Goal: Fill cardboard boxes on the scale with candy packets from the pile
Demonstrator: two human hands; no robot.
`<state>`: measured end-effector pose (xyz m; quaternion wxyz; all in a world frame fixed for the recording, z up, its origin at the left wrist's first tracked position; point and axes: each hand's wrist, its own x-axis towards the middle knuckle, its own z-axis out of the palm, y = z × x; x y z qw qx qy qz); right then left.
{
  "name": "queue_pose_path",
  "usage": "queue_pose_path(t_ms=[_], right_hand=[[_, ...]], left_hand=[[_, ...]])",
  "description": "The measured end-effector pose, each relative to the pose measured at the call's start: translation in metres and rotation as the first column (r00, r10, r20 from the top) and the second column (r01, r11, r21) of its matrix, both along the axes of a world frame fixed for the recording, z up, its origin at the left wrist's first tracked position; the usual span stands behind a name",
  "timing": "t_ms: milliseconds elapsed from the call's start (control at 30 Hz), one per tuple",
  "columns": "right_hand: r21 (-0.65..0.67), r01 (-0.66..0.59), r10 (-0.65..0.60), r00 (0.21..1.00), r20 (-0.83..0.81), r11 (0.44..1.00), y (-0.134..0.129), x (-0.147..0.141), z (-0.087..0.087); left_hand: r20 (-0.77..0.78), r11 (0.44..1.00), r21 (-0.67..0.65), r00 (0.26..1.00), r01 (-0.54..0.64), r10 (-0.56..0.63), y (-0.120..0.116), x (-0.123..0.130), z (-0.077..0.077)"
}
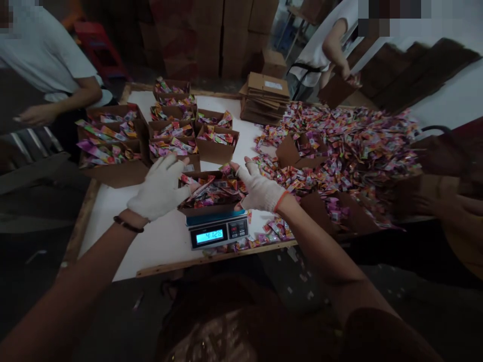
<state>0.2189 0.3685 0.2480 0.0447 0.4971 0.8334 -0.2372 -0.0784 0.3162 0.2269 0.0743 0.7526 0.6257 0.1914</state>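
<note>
On scale (218,232): box (211,193); both gloved hands' fingers apart, right palm hidden.

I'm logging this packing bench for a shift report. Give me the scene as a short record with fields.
left hand: white glove, spread, on the left edge of the box on the scale
right hand: white glove, on the box's right edge
box on the scale: open, full of coloured sachets
scale: display lit
filled boxes: behind it
loose sachets: heaped at right
</note>
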Motion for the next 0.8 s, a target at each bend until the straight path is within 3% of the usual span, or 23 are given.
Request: queue_pose_path(t_ms=[167, 267, 367, 467, 567, 633, 700, 733, 800], right_hand=[[0.052, -0.018, 0.015, 0.998, 0.064, 0.998, -0.004, -0.009, 0.010], [0.074, -0.075, 0.074, 0.997, 0.013, 0.994, -0.001, -0.005, 0.015], [0.150, -0.065, 0.084, 0.989, -0.119, 0.987, 0.003, 0.028, 0.029], [0.267, -0.004, 0.056, 0.981, -0.186, 0.964, 0.006, 0.083, 0.044], [0.421, 0.073, -0.016, 0.991, -0.136, 0.904, 0.011, 0.123, 0.044], [0.500, 0.119, -0.027, 0.982, -0.187, 0.858, 0.015, 0.126, 0.039], [0.537, 0.160, 0.025, 0.947, -0.321, 0.828, 0.019, 0.113, 0.038], [0.554, 0.184, 0.059, 0.919, -0.391, 0.812, 0.021, 0.104, 0.041], [0.614, 0.247, 0.101, 0.874, -0.475, 0.750, 0.022, 0.085, 0.056]], left_hand=[[-0.103, 1.000, -0.007, 0.994, 0.020, -0.021, -0.003, 0.014, -0.010], [-0.209, 0.998, -0.055, 0.977, 0.022, -0.033, -0.007, 0.029, -0.014], [-0.223, 0.996, -0.089, 0.974, 0.032, -0.051, -0.006, 0.036, -0.018], [-0.087, 0.998, -0.056, 0.995, 0.043, -0.048, -0.008, 0.027, -0.013], [0.124, 1.000, 0.027, 0.992, 0.017, -0.020, -0.017, 0.016, 0.011], [0.254, 0.996, 0.064, 0.966, -0.059, 0.041, -0.023, 0.022, 0.035], [0.358, 0.992, 0.070, 0.931, -0.101, 0.069, -0.025, 0.044, 0.061], [0.410, 0.993, 0.080, 0.911, -0.082, 0.042, -0.024, 0.060, 0.073], [0.489, 0.991, 0.071, 0.862, 0.112, -0.133, -0.018, 0.092, 0.090]])
